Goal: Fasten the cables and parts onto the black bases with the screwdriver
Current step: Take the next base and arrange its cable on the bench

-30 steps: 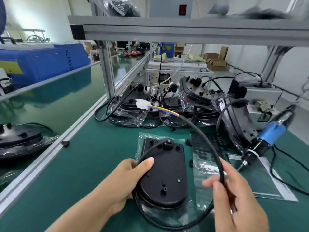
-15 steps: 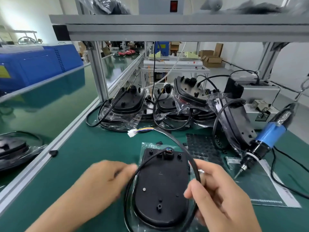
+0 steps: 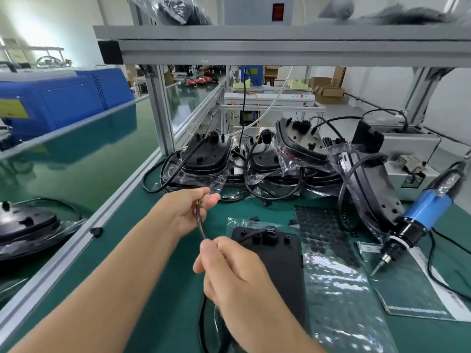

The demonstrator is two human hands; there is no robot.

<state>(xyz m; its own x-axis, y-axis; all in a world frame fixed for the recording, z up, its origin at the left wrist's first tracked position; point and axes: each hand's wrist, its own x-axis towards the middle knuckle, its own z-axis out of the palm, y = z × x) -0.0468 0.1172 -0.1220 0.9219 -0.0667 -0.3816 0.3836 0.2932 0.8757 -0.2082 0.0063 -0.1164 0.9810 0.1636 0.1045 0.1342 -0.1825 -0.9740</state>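
- Black base (image 3: 277, 266) lies flat on the green desk (image 3: 132, 271), in the near centre, on a clear plastic bag (image 3: 339, 296); its near part is hidden behind the right hand.
- Right hand (image 3: 234, 273) is closed around the black cable (image 3: 200, 226), thumb and fingers pinching it just in front of the base.
- Left hand (image 3: 188, 212) pinches the far end of the same cable between thumb and fingertips, raised above the desk to the left of the base. A trace of yellow wire shows at the pinch; the connector itself cannot be made out.
- Between the two hands the cable runs as a short, blurred span. A further length loops down below the right hand at the near edge, and another stretch leads to the round fitting at the far end of the base.
- Electric screwdriver (image 3: 418, 222), blue-bodied with a black nose, hangs tilted to the right of the base, tip down just above a printed sheet (image 3: 433, 286). Neither hand touches it.
- Dotted black sheet (image 3: 323, 230) lies just beyond and to the right of the base.
- Stack of bagged black bases (image 3: 204, 159) with coiled cables stands along the far side of the desk, under the grey aluminium shelf (image 3: 254, 44).
- One more bagged unit (image 3: 369, 184) leans upright between that stack and the screwdriver.
- Grey box (image 3: 410, 149) sits at the far right.
- Small black part (image 3: 96, 231) rests on the aluminium rail at the desk's left edge.
- Blue machine (image 3: 63, 98) stands at the far left.
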